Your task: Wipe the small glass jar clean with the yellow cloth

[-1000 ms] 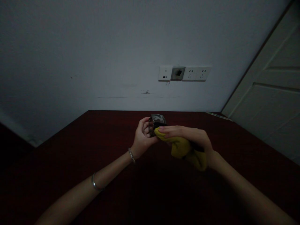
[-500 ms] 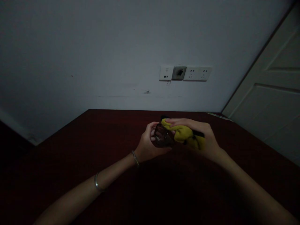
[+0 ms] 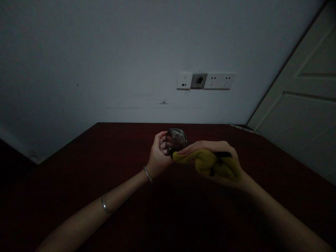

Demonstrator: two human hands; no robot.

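My left hand point(image 3: 158, 155) is closed round a small clear glass point(image 3: 175, 140), which it holds above the dark red table point(image 3: 86, 164). My right hand point(image 3: 217, 161) grips a bunched yellow cloth point(image 3: 204, 162) and presses its tip against the lower side of the glass. Both hands hover over the middle of the table. A bracelet and a bangle sit on my left wrist and forearm. The room is dim, so the glass shows little detail.
A pale wall rises behind the table, with a row of sockets and a switch point(image 3: 206, 81). A white panelled door point(image 3: 301, 112) stands at the right. A thin light strip point(image 3: 244, 128) lies at the table's far right edge.
The glass went down and tipped, then came back up. The cloth hand moved from over the glass to below and to the right of it.
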